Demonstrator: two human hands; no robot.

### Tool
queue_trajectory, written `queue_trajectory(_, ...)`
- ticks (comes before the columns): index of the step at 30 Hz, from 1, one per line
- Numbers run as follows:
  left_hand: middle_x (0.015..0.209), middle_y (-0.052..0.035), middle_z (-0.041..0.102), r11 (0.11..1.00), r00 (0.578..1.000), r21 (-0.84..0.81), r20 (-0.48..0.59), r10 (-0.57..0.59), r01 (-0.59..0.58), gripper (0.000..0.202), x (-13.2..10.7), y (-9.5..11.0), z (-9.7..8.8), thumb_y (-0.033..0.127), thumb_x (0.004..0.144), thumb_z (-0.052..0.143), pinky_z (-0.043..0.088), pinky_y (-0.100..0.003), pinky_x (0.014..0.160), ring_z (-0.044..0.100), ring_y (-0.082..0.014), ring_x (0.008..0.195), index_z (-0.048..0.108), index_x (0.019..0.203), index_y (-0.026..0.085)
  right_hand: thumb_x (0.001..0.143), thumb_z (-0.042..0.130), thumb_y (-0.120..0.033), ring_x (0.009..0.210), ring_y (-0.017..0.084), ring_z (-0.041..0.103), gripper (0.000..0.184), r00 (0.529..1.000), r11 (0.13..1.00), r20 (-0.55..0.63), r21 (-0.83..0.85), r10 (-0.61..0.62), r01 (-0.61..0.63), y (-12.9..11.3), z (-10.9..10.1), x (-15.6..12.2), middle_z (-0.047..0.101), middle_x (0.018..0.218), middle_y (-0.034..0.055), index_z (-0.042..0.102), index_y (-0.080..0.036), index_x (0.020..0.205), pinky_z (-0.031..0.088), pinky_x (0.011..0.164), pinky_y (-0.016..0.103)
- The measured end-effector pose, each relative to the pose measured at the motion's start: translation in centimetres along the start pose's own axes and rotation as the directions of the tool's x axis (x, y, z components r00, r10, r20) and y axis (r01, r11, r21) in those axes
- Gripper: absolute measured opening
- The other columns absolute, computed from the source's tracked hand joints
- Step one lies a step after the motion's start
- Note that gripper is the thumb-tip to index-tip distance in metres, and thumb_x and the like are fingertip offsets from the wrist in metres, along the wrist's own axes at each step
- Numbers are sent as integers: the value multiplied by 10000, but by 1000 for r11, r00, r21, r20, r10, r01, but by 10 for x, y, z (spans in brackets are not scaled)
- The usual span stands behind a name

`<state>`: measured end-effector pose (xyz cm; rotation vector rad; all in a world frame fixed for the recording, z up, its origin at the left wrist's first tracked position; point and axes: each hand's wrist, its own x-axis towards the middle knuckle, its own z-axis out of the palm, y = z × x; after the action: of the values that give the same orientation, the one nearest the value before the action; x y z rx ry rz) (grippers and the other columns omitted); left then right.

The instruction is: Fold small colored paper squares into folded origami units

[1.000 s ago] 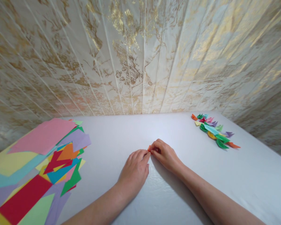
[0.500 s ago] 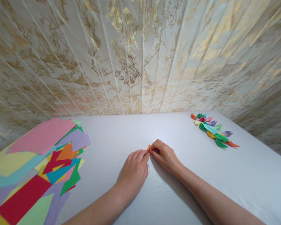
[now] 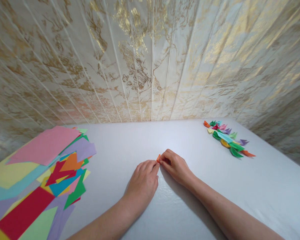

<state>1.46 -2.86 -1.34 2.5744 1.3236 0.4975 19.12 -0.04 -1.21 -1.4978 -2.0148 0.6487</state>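
1. Fingertips [image 3: 155, 164] of the left hand [image 3: 143, 182] meet those of the right hand [image 3: 177, 166] in a tight pinch. Both hands are closed narrowly on a small orange paper piece [image 3: 158, 157] held between them.
2. That small orange paper piece sits low over the white table [image 3: 130, 140], near the middle of its surface. Only a small corner shows past the fingers, so its folded shape cannot be told.
3. Both hands are knuckles-up with the fingers curled. The left forearm comes in from the lower left and the right forearm from the lower right, both low over the tabletop.
4. A loose stack of coloured paper sheets [image 3: 45, 146] lies well to the left of the hands at the table's left edge. A large pink sheet is on top, with yellow, teal, red, orange, green and lilac pieces fanned out beneath it.
5. A cluster of small folded paper shapes [image 3: 227, 139] lies well apart on the far right of the table. They are green, orange, yellow, pink, purple and light blue.
6. A pale wall covering with a gold pattern [image 3: 150, 60] rises behind the table's far edge.
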Motion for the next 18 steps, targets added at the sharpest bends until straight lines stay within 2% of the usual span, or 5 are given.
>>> queue_trajectory(7,1106,-33,644,983,999,-175,0,-51,50,330,6,-8,-6,31,876,408,442,-379,981,560,-183,1069,594,1085,207,859,539,-110,765,119,570,159,1000,999,-14,-26,-25,24,-2,1,-2,603,857,0,663,-203,826,399,689,224)
queue_trajectory(10,1134,-41,629,978,997,-191,10,-80,80,395,8,-11,-4,32,870,396,430,-398,989,540,-199,1088,559,1180,215,852,533,-86,788,126,581,186,1000,999,0,-37,-22,22,-3,0,-2,610,869,8,679,-201,839,412,707,225)
queue_trajectory(13,1194,-37,591,984,999,-174,16,-47,49,534,8,-13,-1,14,847,398,416,-400,1005,511,-202,1122,486,1312,261,858,518,-73,805,130,597,231,999,999,35,-42,-6,7,-5,-4,-3,620,892,18,706,-206,863,427,728,227)
queue_trajectory(18,1164,-38,576,991,998,-127,31,-46,50,595,7,-13,4,-4,820,408,427,-383,986,505,-199,1097,477,1340,278,883,484,-69,880,153,615,319,984,997,179,-73,-11,24,-14,-21,-4,635,952,36,739,-244,960,440,784,248)
